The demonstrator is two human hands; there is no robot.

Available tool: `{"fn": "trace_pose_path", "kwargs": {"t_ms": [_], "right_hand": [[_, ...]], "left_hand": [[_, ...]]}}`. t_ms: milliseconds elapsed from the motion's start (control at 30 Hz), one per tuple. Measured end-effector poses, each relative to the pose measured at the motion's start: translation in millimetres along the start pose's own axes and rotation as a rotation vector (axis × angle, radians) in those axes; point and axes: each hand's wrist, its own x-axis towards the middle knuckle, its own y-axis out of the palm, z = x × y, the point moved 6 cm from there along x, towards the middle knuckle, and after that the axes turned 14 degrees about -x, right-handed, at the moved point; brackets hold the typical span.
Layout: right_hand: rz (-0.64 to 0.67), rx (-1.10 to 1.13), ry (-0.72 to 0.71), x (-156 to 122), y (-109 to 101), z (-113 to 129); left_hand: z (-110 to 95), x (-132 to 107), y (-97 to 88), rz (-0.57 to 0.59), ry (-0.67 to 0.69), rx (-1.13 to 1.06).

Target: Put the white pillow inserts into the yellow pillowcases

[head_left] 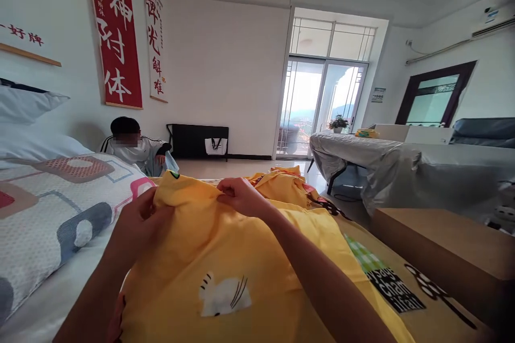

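Note:
A yellow bedding cloth (181, 268) with a white cat-face print spreads before me; whether it is a pillowcase or a larger cover I cannot tell. My left hand (139, 220) pinches its far left corner, fingers partly hidden in the folds. Along the far edge, my right hand (241, 196) grips the same cloth between thumb and curled fingers. The stretch between my hands is lifted and wrinkled. Just beyond my right hand lies a bunched orange-yellow patterned cloth (284, 185).
Patterned bedding (100, 193) and a pillow (28, 102) are at left. A seated person (134, 153) is beyond the bed. At right stand a cardboard box (446, 236) and a plastic-covered table (354, 144). A black folded panel (187, 142) leans against the far wall.

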Motion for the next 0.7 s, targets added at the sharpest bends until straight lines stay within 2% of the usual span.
{"fn": "trace_pose_path", "kwargs": {"t_ms": [100, 233, 333, 433, 533, 600, 700], "right_hand": [[-0.052, 0.045, -0.055, 2, -4, 18], [0.047, 0.114, -0.044, 6, 11, 37], [-0.063, -0.040, -0.061, 8, 16, 49], [-0.197, -0.208, -0.171, 4, 20, 63], [-0.235, -0.360, -0.264, -1, 26, 71], [-0.255, -0.443, -0.258, -2, 26, 70], [-0.324, -0.512, -0.154, 1, 18, 63]], "left_hand": [[-4, 1, 0.9, -0.021, 0.028, 0.011], [-11, -4, 11.1, -0.036, 0.093, 0.052], [-11, -8, 13.8, -0.078, 0.108, 0.080], [-15, -11, 13.8, -0.103, 0.162, 0.126], [-23, -15, 16.0, -0.118, 0.234, 0.167], [-29, -17, 19.0, -0.122, 0.273, 0.172], [-39, -19, 24.1, -0.097, 0.354, 0.201]]}}
